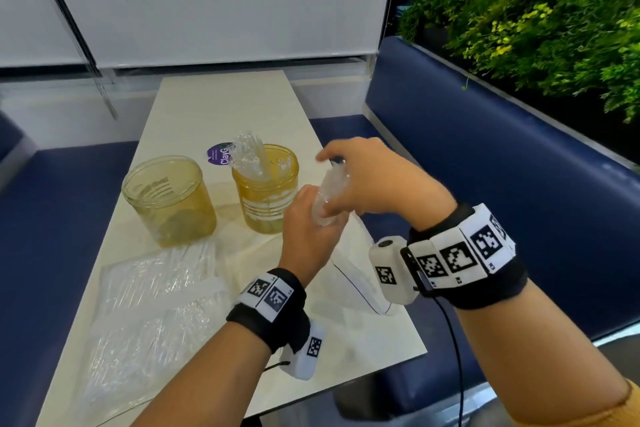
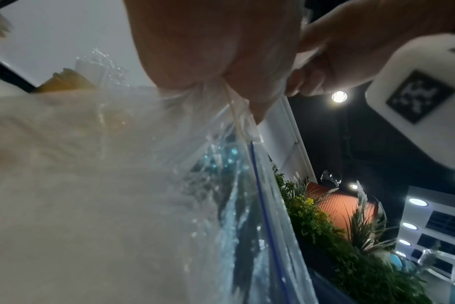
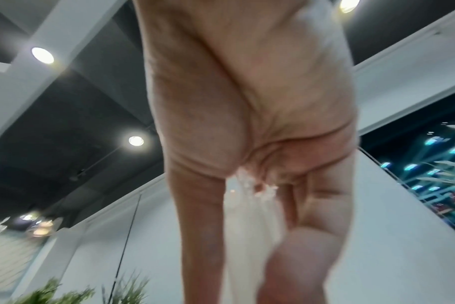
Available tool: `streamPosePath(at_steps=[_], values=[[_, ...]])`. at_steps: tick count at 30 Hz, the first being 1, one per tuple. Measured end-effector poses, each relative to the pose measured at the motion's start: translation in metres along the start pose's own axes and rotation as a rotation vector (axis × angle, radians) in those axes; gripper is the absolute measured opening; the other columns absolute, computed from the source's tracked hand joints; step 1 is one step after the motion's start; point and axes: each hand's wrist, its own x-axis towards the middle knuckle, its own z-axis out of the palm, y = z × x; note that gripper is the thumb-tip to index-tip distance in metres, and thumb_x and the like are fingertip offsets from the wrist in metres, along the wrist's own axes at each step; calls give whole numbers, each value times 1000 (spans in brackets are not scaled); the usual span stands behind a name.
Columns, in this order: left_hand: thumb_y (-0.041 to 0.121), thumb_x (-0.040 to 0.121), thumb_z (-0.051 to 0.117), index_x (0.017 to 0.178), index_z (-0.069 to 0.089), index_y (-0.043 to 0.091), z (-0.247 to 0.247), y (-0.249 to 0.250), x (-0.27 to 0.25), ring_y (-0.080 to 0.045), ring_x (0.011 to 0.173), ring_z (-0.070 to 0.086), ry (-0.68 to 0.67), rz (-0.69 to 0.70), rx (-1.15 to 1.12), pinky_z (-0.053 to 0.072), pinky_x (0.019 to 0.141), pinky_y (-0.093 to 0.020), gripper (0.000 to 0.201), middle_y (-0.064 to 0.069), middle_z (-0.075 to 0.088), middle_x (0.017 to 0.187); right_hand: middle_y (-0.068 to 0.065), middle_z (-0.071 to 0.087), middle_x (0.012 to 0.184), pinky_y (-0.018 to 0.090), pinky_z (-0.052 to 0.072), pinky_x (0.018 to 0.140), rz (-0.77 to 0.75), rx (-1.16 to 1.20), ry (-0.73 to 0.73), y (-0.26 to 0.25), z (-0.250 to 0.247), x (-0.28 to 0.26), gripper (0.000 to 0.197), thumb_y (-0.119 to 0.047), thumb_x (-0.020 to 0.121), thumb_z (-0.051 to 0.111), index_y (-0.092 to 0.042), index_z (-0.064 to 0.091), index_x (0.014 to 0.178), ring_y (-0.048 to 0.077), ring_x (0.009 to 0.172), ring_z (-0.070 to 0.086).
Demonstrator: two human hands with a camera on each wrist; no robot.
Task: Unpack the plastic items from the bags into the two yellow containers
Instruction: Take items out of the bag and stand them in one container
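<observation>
Hands meet above the pale table (image 1: 194,107), just right of the two yellow containers. The left hand (image 1: 304,229) has its fingers curled round the lower end of a clear plastic-wrapped bundle (image 1: 329,198), and the right hand (image 1: 367,184) grips the same bundle from above, fingers closed on its upper part; what exactly is inside the wrap is too blurred to tell. From the left wrist view, the left hand also pinches the gathered mouth of a clear zip bag (image 2: 247,185) with a blue seal line, which hangs down to the table. The right yellow container (image 1: 265,191) stands upright and already holds clear wrapped plastic items (image 1: 247,152) that stick up above its rim; white stripes ring its side. The left yellow container (image 1: 169,199) stands just beside it, with only something low at its bottom. Behind the right one lies a round purple sticker (image 1: 217,153) whose readable letters are "ClayG". More clear plastic bags (image 1: 145,295) lie flat on the near left part of the table. Both wrists wear black bands with white blocks printed in black square codes. A dark blue bench (image 1: 485,156) runs along the right side, with green plants (image 1: 540,17) behind it.
</observation>
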Motion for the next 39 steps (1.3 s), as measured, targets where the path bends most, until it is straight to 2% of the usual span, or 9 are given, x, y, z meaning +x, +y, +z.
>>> streamPosePath(at_steps=[4, 8, 12, 17, 22, 27, 31, 35, 39], values=[[38, 88, 69, 116, 66, 18, -5, 11, 6, -20, 100, 71, 2, 7, -106, 59, 86, -51, 35, -3, 73, 107, -8, 62, 119, 32, 57, 87, -100, 309, 142, 25, 19, 8, 97, -52, 59, 90, -35, 44, 143, 10, 100, 62], [37, 90, 54, 94, 65, 4, 2, 26, 8, -14, 85, 66, -30, -13, -242, 57, 77, -34, 35, -13, 66, 91, -12, 70, 104, 18, 58, 77, -121, 564, 177, 29, 64, 17, 56, -44, 70, 88, -21, 67, 117, 2, 95, 69], [-8, 97, 52, 111, 61, -8, -2, 27, 1, 14, 81, 65, -37, -30, -278, 49, 73, -5, 16, 2, 62, 89, 0, 76, 94, 37, 62, 82, -151, 690, 291, 26, 89, 28, 26, -28, 87, 76, -11, 73, 107, 13, 90, 74], [15, 72, 90, 119, 61, 17, -16, 4, -9, -4, 108, 67, -157, -116, -231, 50, 81, -11, 55, 4, 70, 115, 6, 74, 76, 36, 62, 73, -211, 701, 337, 6, 59, 30, 11, -14, 90, 69, -3, 69, 90, 15, 72, 73], [23, 70, 91, 119, 60, 24, -18, -18, -20, -13, 113, 64, -165, -150, -202, 56, 96, -36, 58, 4, 64, 124, 6, 64, 62, 40, 57, 67, -361, 836, 358, -27, -14, 42, 14, -8, 93, 65, 1, 62, 83, 19, 58, 63], [6, 79, 82, 121, 60, 22, -21, -19, -30, -14, 114, 65, -197, -127, -223, 57, 98, -38, 50, 5, 61, 129, 4, 63, 69, 37, 56, 70, -453, 1017, 428, -51, -62, 97, 10, -7, 92, 68, -8, 59, 88, 18, 65, 64], [-5, 83, 70, 122, 61, 22, -24, -19, -35, -15, 116, 64, -218, -137, -239, 56, 102, -38, 48, 5, 59, 127, 4, 64, 78, 37, 55, 84, -432, 992, 399, -55, -43, 156, 16, -15, 89, 73, -7, 60, 94, 19, 76, 65], [-6, 82, 64, 119, 62, 23, -29, -19, -39, -15, 115, 65, -226, -152, -283, 55, 102, -41, 47, 6, 60, 126, 6, 66, 86, 27, 49, 80, -319, 935, 315, -45, 1, 203, 21, -23, 90, 73, -13, 59, 101, 17, 83, 64], [-7, 80, 57, 116, 63, 21, -30, -19, -44, -14, 113, 66, -237, -162, -296, 54, 103, -42, 47, 4, 61, 126, 8, 67, 90, 40, 53, 91, -188, 943, 265, -28, 43, 231, 26, -26, 88, 76, -14, 58, 103, 24, 90, 66]])
